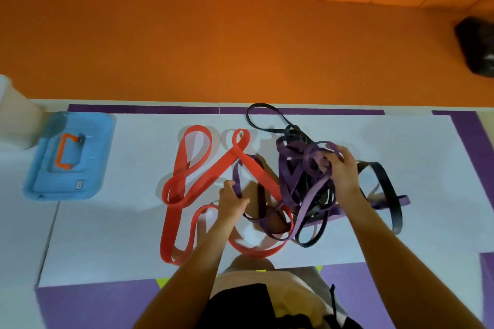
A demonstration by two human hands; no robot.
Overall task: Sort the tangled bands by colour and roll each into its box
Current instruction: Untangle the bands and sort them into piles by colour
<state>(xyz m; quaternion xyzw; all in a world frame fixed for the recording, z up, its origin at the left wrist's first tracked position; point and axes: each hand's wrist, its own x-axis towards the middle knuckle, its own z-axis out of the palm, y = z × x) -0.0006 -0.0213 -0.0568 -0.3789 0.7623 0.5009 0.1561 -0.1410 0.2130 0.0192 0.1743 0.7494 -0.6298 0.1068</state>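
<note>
Gripping the top of the tangle, the right hand (343, 172) has its fingers curled round several purple bands (310, 197). Black bands (397, 215) loop out beyond it and to its right. The left hand (231, 200) pinches one purple loop, and the red band (227, 161) sprawls mostly to its left. The box (66, 157) lies well left of both hands. The bands look soft, limp and stretchy, probably rubbery enough to snag. Take one by a free loop and draw it out slowly.

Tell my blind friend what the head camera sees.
Left hand pinches a purple band while the right hand grips a purple and black tangle on a white mat. Red loops lie beside it; a blue box sits far left.
</note>
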